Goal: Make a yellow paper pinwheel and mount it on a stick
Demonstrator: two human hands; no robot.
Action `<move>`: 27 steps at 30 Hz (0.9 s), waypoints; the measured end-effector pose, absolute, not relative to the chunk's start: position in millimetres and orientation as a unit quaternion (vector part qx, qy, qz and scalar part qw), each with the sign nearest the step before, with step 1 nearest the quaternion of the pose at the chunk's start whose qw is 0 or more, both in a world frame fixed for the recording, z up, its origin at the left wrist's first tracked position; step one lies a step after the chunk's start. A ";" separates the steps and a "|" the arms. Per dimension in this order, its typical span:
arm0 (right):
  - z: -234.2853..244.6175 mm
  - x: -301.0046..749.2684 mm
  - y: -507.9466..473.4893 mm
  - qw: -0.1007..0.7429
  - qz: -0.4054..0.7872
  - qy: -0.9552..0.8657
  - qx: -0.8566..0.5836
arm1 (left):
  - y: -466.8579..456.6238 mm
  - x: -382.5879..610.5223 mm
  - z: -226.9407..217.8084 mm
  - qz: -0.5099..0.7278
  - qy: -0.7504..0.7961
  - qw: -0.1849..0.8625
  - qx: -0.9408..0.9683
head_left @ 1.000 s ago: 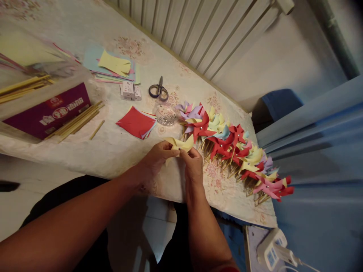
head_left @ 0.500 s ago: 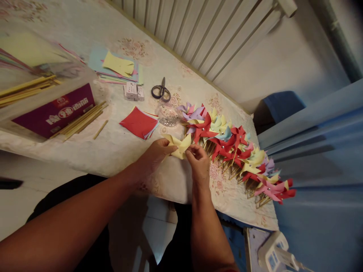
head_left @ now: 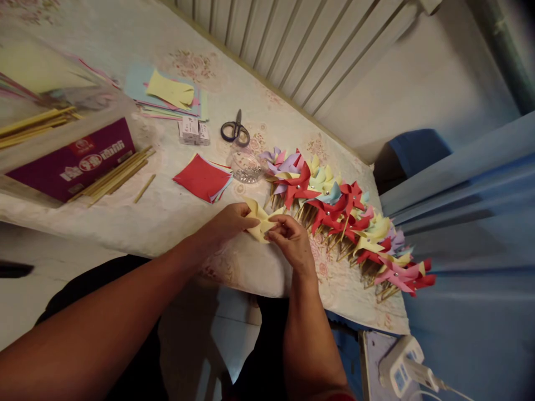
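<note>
A pale yellow paper pinwheel (head_left: pixel 259 229) with curled blades is held above the table's front edge. My left hand (head_left: pixel 234 221) pinches its left side, thumb on top. From the right, my right hand (head_left: pixel 291 236) closes its thumb and fingers on the paper near the pinwheel's middle; whether a pin is between those fingertips I cannot tell. Just beyond lies a stack of red-topped paper squares (head_left: pixel 204 178). A clear dish of small shiny pins (head_left: pixel 247 171) sits beside the stack. Rows of finished pinwheels (head_left: pixel 330 211) on sticks lie to the right.
Black-handled scissors (head_left: pixel 236 132) lie behind the dish. Small boxes (head_left: pixel 190 130) stand before coloured paper sheets (head_left: pixel 165 97). At left are wooden sticks (head_left: pixel 115 175) and a clear container with a purple label (head_left: pixel 75 161). A radiator (head_left: pixel 284 50) borders the table; a power strip (head_left: pixel 401 367) is at lower right.
My right hand has shifted from the pinwheel's right edge in toward its middle, bringing paper inward. My left hand keeps its pinch. The view has shifted slightly.
</note>
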State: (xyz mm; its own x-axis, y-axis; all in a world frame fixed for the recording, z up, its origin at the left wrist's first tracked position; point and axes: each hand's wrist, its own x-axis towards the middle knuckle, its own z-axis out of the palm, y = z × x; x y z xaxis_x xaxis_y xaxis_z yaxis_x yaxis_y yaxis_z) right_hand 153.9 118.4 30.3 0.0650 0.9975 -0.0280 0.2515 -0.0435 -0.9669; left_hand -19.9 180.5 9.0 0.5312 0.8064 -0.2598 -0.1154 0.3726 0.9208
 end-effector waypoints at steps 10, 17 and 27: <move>30.7 158.7 122.7 0.402 0.347 -0.608 -0.591 | 179.5 -21.5 10.2 0.298 0.372 0.744 0.468; 27.4 157.4 121.1 0.377 0.369 -0.619 -0.581 | 179.9 -21.9 6.2 0.277 0.357 0.763 0.463; 25.5 155.9 121.2 0.345 0.367 -0.638 -0.583 | 184.0 -23.0 0.2 0.252 0.357 0.753 0.491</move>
